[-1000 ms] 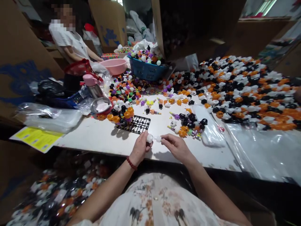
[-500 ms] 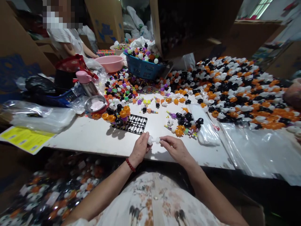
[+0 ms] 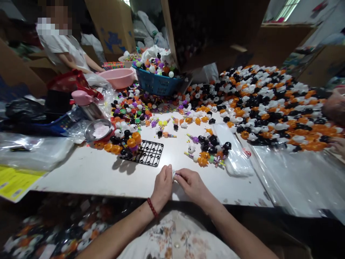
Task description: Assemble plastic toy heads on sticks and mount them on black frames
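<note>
My left hand (image 3: pixel 163 186) is closed around a small white plastic toy head (image 3: pixel 173 174), mostly hidden by the fingers and thumb. My right hand (image 3: pixel 191 182) meets it from the right, thumb and forefinger pinched on a thin purplish part that touches the white piece; its full shape is hidden. Both hands are just above the table's front area. Beyond the left hand lies a black plastic grid rack (image 3: pixel 152 154), its left end filled with orange, black and white toy heads (image 3: pixel 132 139). A small heap of assembled toys on sticks (image 3: pixel 205 155) lies beyond my right hand.
A large pile of orange, black and white toy heads (image 3: pixel 269 104) covers the right side. Clear plastic bags (image 3: pixel 291 176) lie in front of it. A blue basket (image 3: pixel 159 83), a pink basin (image 3: pixel 118 78) and a steel bowl (image 3: pixel 98 130) stand at the back and left. A co-worker's hand (image 3: pixel 336 144) is at far right.
The two white parts held apart between my hands have given way to one white piece with my hands closer together. The view has shifted. A co-worker's hand now shows at the right edge.
</note>
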The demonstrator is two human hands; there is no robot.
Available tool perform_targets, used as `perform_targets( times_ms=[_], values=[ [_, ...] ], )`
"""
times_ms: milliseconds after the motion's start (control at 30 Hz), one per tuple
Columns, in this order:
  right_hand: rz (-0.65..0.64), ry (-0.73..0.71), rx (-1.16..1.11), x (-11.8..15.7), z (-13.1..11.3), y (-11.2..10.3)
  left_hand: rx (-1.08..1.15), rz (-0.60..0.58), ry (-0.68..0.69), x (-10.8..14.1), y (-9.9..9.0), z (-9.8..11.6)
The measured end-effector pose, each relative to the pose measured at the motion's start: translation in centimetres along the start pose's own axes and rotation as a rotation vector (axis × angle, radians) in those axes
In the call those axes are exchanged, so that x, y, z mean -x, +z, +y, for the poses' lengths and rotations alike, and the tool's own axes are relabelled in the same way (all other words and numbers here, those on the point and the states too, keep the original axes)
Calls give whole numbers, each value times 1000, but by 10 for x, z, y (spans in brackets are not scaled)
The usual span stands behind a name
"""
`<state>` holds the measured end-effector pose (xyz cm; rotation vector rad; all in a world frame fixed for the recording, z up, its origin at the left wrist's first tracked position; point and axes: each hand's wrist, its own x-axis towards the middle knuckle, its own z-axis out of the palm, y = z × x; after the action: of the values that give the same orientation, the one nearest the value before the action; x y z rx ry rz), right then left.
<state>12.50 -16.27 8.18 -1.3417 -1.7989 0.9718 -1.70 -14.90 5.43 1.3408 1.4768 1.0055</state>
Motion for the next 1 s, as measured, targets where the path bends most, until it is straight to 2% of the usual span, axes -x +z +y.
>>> perform_targets(
  times_ms=[67, 167, 267, 333, 367, 433, 533, 600, 667, 733, 833, 1000],
  values=[
    [11, -28, 19, -6, 6, -5, 79, -49, -35, -7, 3, 0],
    [95, -48, 64, -16, 20, -33, 150, -158, -52, -28, 4, 3],
    [317, -64, 364, -32, 34, -64, 25, -130, 14, -52, 4, 4],
    [427, -76, 602, -51, 39, -72, -138, -94, 74, -63, 5, 1],
    [429, -86, 675, -64, 40, -70, -220, -92, 100, -66, 5, -2],
    [323, -120, 722, -95, 39, -56, -366, -105, 146, -68, 8, -9],
    [117, -133, 745, -147, 39, -20, -522, -98, 171, -68, 10, -19],
    [29, -103, 776, -176, 42, 4, -557, -95, 191, -68, 10, -22],
    [-13, -78, 786, -196, 45, 21, -557, -111, 213, -69, 10, -22],
    [-18, -55, 778, -209, 48, 29, -564, -125, 219, -70, 9, -22],
    [27, 25, 770, -222, 53, 20, -584, -122, 197, -71, 10, -22],
    [152, 240, 780, -244, 69, -35, -561, -124, 192, -72, 11, -22]
  ],
)
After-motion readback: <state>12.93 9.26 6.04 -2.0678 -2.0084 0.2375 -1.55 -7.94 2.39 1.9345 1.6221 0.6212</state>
